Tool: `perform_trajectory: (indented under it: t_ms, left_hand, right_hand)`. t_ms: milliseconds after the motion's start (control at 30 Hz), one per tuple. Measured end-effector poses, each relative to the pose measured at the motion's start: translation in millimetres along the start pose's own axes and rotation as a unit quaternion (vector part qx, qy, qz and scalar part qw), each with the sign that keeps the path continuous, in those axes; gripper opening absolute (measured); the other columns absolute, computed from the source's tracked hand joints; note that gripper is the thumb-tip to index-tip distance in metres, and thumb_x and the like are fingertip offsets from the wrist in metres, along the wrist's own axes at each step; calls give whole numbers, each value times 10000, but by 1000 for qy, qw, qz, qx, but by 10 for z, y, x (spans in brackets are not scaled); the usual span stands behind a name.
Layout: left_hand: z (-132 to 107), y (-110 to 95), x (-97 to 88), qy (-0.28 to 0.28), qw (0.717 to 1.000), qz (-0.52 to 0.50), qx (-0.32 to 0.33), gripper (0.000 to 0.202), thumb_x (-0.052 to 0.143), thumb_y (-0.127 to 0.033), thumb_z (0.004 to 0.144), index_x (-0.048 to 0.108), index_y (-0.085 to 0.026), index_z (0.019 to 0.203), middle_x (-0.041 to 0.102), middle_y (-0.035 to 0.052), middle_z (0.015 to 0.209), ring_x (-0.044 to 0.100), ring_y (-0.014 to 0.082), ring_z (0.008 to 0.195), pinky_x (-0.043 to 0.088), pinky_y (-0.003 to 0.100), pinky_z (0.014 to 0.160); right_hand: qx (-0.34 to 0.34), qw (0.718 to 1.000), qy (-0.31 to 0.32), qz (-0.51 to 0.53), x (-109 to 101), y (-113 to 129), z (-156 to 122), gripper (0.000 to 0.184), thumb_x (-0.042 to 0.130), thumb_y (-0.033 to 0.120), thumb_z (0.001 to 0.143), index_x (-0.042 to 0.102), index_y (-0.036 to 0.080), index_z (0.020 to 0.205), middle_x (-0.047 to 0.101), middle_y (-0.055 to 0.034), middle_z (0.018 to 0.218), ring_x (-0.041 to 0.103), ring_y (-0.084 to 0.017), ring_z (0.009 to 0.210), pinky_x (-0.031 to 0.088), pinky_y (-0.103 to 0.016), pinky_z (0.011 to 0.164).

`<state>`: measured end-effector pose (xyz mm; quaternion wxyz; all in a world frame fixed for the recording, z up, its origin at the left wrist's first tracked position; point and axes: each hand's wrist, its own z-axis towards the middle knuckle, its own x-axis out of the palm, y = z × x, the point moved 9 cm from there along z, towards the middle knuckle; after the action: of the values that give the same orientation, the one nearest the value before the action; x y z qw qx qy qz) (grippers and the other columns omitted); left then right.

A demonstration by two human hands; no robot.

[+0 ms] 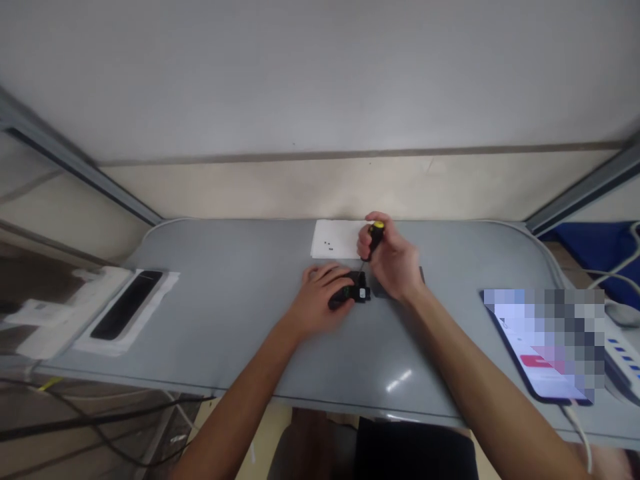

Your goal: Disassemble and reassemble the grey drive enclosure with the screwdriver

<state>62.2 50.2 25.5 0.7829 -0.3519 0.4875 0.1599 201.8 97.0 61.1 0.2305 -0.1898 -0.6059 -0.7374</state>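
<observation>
A: Head view, the only one. Landmark?

B: White paper [343, 230], far edge of the grey table [225, 333]. Everything's relative to that.

A: Main thing?

B: Small black device [356, 292], on the table just nearer the wearer than the paper, slightly right of its middle.

A: Left hand?

B: Left hand [323, 297], near side of the paper: fingers curled over the device's left part, thumb along its near side, pinning it down.

A: Right?

B: Right hand [395, 257], at the paper's right end, fingers wrapped round the handle of a yellow-capped screwdriver [375, 239]. Shaft slants down to the device; can't tell if the tip touches.

A: Handling guess?

B: Device looks light and stiff, probably smooth plastic, so apt to skid or twist under the driver. Small parts maybe fragile. Best hold: its solid side edges, clear of the tip. Driver: the thick handle, not the thin shaft.

A: Rest?

B: Tiny dark bits [330, 249] on the paper, likely screws. Dark flat piece [381, 292] below the paper's right end, mostly hidden by the right wrist. Black phone [127, 305] well left of the paper, lit phone [537, 360] well right, partly pixelated.
</observation>
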Motion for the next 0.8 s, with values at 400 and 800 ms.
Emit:
perform_trajectory:
  t_ms: [400,800]
  left_hand:
    - [5,-10,-2,4,1000,-3,1,243,634,-311,975,688,-283,1210,678,50,1409,526,272,1404,326,503,1151]
    - [5,-8,-1,-2,1000,-14,-1,235,653,-302,963,696,-284,1193,682,49,1403,548,264,1383,331,500,1155]
  right_hand:
    - [39,999,6,15,-76,3,-46,391,565,624,983,597,246,889,505,-13,758,490,-159,675,457,-308,658]
    - [24,1000,1,-7,-121,50,-50,347,624,586,959,563,255,876,536,-19,817,515,-163,721,474,-308,683]
